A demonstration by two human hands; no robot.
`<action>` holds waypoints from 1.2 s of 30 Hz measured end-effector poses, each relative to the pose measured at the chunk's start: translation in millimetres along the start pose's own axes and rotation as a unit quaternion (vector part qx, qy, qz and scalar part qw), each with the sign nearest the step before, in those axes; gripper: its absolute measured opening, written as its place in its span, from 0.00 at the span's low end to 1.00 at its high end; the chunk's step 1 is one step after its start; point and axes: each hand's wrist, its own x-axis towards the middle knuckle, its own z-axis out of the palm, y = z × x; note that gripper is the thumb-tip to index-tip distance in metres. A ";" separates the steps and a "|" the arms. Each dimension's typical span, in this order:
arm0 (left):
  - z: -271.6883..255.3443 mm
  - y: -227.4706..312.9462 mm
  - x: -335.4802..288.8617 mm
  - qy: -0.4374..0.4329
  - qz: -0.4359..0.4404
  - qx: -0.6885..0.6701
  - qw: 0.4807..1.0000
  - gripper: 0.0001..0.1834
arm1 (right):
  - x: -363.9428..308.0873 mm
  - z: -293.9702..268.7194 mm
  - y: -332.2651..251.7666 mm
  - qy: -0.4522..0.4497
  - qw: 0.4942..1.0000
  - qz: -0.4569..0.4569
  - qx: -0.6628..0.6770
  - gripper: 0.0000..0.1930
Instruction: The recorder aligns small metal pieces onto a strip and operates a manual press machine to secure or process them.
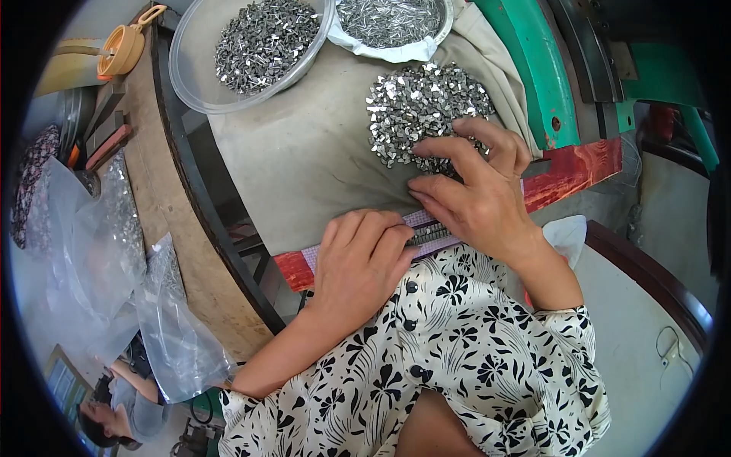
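On the cloth [297, 167]: a pile [422, 99] of metal bits is lying.
Right hand [487, 199]: its curled fingers are hovering at the pile's near edge; I cannot tell whether its grip is grasping a bit.
Left hand [352, 260]: its bent fingers are resting at the row's [432, 234] left end; its grip is not showing clearly enough to tell.
Row: bits are sitting between both hands.

Metal pile [422, 110] on cloth [297, 171]

Worn on head, left of side-by-side pair. Looking steeply down past patterned shirt [464, 335] toward heaped metal pieces [419, 103], near enough to show single bits. Fisheye-wide, bending straight edges.
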 end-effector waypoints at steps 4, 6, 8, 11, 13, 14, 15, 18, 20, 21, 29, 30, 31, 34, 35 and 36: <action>3.4 4.7 7.7 -0.013 0.007 -0.006 1.000 0.14 | -4.9 -0.7 1.6 0.002 1.000 0.005 0.005 0.08; 4.9 6.8 10.3 -0.017 0.020 0.011 1.000 0.11 | -9.6 -4.4 4.0 0.007 1.000 0.010 0.017 0.08; 6.6 5.4 11.2 -0.019 0.026 0.009 0.999 0.10 | -18.9 -11.8 5.7 0.023 0.998 0.032 0.048 0.09; 9.7 3.4 10.3 -0.009 0.040 0.008 0.999 0.09 | -35.6 -20.1 2.7 -0.011 0.998 0.034 0.059 0.10; 10.3 3.4 10.4 0.002 0.048 0.007 0.999 0.08 | -48.6 -16.8 -0.6 -0.014 0.997 0.038 0.061 0.11; 10.0 3.4 10.7 0.003 0.040 -0.001 0.999 0.08 | -52.2 -15.0 -3.0 -0.026 0.995 0.047 0.085 0.11; 9.8 3.3 10.9 0.004 0.032 -0.008 0.999 0.08 | -53.6 -14.2 -4.3 -0.037 0.992 0.056 0.108 0.12; 10.6 2.9 9.8 0.003 0.018 -0.020 1.000 0.10 | -44.4 -18.5 -2.4 -0.025 0.993 0.063 0.095 0.13; 9.9 3.5 9.4 0.002 0.009 -0.024 1.000 0.11 | -36.0 -13.4 2.8 0.012 0.997 0.057 0.059 0.11; 9.6 3.8 9.3 0.001 -0.001 -0.030 1.000 0.13 | -29.7 -10.4 4.4 0.013 0.997 0.057 0.059 0.11; 6.6 1.4 -0.2 0.012 -0.019 -0.025 0.999 0.16 | 2.1 -5.7 -1.1 -0.003 0.999 0.032 -0.016 0.08; 6.2 1.4 -0.6 0.012 -0.021 -0.027 0.999 0.16 | 2.1 -6.5 -2.2 -0.004 0.999 0.040 -0.023 0.07; 5.8 1.2 -0.5 0.012 -0.022 -0.027 0.999 0.16 | 0.8 -7.3 -2.8 -0.005 0.999 0.039 -0.023 0.07; 5.4 1.7 0.8 0.003 -0.016 -0.027 1.000 0.15 | -4.6 -10.4 -2.4 0.000 0.996 0.085 -0.026 0.08; 5.9 1.6 1.9 0.004 -0.010 -0.026 1.000 0.14 | -5.6 -9.4 -1.8 0.000 0.996 0.086 -0.027 0.08; 6.4 1.7 3.0 0.005 -0.004 -0.025 1.000 0.14 | -6.4 -7.8 -0.6 -0.004 0.996 0.084 -0.003 0.08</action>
